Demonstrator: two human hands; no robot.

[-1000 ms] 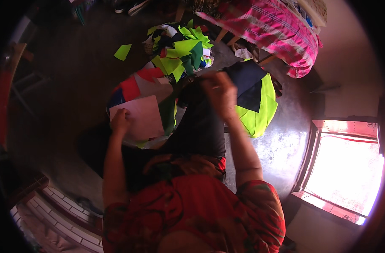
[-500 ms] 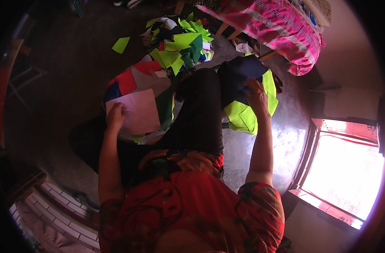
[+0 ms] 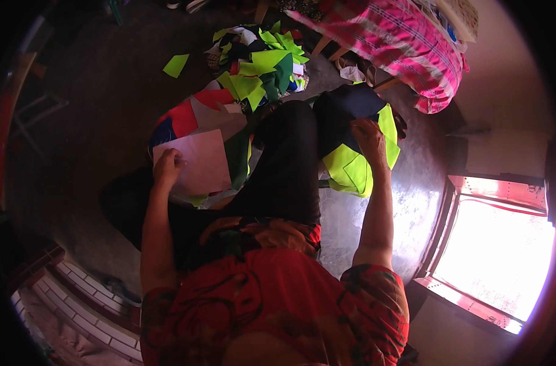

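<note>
On the left pile lies a pale pinkish cloth square (image 3: 206, 163). My left hand (image 3: 168, 168) is at its left edge, thumb and fingers pinched together on it. Beneath it show red, grey, blue and dark green cloth pieces (image 3: 236, 160). Off to the right, a dark navy cloth piece (image 3: 342, 113) lies over several yellow-green cloth pieces (image 3: 346, 169). My right hand (image 3: 372, 143) rests over its right side, fingers drawn together on the dark cloth. Their tips are hard to see against it.
Ahead stands a heap of mixed cloth scraps (image 3: 263, 64), mostly yellow-green. A single yellow-green scrap (image 3: 175, 65) lies on the floor. A pink checked cloth (image 3: 400, 49) hangs at the far right, above wooden legs. A bright window (image 3: 497, 250) is on the right.
My right hand has shifted slightly toward me and its fingers have drawn closer together on the dark cloth. My left hand stays on the pale square.
</note>
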